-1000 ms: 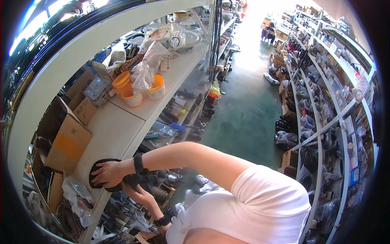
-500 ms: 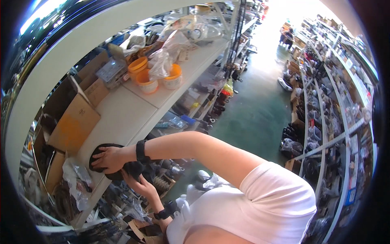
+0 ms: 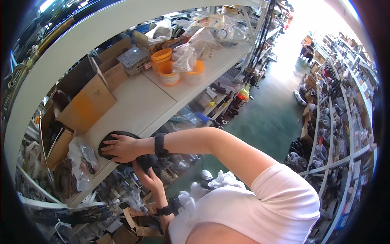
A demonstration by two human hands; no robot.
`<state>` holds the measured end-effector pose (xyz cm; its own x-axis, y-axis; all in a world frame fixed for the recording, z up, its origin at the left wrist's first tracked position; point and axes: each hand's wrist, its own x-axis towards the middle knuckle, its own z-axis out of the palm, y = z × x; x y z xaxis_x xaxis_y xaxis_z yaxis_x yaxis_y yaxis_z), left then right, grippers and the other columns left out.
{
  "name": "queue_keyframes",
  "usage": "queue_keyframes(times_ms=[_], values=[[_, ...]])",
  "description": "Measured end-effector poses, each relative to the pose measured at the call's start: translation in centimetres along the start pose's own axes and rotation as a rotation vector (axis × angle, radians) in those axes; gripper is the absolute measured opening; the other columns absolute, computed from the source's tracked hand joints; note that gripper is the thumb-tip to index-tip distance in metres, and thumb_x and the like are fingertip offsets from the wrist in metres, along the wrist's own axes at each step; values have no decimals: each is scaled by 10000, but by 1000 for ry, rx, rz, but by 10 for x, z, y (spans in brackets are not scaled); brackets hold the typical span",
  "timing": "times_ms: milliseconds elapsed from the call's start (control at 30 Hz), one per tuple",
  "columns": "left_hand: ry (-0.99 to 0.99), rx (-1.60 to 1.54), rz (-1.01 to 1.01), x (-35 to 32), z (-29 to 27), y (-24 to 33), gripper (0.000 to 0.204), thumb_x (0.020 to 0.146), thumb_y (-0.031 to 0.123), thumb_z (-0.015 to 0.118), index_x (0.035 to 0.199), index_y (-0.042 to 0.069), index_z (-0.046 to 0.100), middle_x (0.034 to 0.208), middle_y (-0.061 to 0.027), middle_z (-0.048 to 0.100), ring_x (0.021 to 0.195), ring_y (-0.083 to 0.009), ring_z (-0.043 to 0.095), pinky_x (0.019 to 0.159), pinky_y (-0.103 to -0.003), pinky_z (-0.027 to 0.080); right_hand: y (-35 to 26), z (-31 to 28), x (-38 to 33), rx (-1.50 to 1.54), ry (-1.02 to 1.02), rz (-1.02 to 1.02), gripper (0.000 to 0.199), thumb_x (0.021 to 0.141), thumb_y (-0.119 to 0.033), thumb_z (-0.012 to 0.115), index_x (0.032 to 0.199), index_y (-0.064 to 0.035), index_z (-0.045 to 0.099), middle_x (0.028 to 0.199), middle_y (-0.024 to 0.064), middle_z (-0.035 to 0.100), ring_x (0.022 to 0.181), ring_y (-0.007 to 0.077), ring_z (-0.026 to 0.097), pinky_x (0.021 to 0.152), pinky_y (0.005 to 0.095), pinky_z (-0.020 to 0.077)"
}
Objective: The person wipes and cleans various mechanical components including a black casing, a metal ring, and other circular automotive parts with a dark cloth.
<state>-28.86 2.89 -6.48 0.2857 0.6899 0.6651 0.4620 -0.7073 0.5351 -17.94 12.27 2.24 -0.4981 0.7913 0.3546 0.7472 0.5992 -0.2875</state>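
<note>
At the front edge of the pale shelf board [image 3: 126, 112], a black round thing [image 3: 120, 134] lies partly under my right hand [image 3: 124, 148]. A floppy or folded black part extends from it toward me; the frames do not show its exact kind. My right hand is open, its fingers spread flat over the round part. Just below the shelf edge, my left hand [image 3: 148, 181] has the black part between its thumb and fingers. Some of its fingertips are hidden behind the black thing. Both wrists wear dark bands.
Cardboard boxes [image 3: 87, 103] and a clear plastic bag [image 3: 82, 160] flank the hands on the shelf. Farther along are orange-rimmed tubs [image 3: 168, 74] and crumpled bags. Packed lower shelves run beside the green aisle floor [image 3: 248, 126]. Opposite racks [image 3: 325, 122] hold many parts; a person [image 3: 307, 51] is far off.
The view has shifted, so the shelf and tubs appear farther right. Both hands stay at the black thing, my right hand still flat on top and my left below it.
</note>
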Motion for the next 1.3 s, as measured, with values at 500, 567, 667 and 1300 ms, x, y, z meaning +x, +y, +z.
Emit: queue_keyframes(times_ms=[500,567,667,1300], values=[[-55,-150,-155,-6,8,17,449,853,127,516,1244,-44,379,1250,-222,420,1129,-356,415,970,-389,299,-9,-12,-19,-30,103,139,442,835,-299,464,1229,-99,443,1327,40,397,1249,223,337,1032,429,237],[-174,-172,-138,-14,25,26,464,831,121,533,1244,-29,385,1261,-226,408,1155,-367,394,980,-402,288,3,-21,-48,-128,155,122,447,822,-291,485,1225,-101,446,1312,42,415,1234,223,357,1025,429,248],[-336,-243,-85,-1,38,58,524,780,104,558,1258,-9,375,1281,-218,388,1183,-377,365,991,-409,280,20,-49,-92,-160,206,237,447,801,-238,519,1221,-101,447,1280,51,447,1210,238,384,1012,417,272],[-44,-208,-27,42,15,56,311,802,93,558,1077,-43,510,1190,-161,492,1134,-330,415,945,-391,351,72,-36,-12,-184,-99,491,489,897,-354,357,1330,-128,324,1411,42,262,1316,257,185,1041,466,161]])
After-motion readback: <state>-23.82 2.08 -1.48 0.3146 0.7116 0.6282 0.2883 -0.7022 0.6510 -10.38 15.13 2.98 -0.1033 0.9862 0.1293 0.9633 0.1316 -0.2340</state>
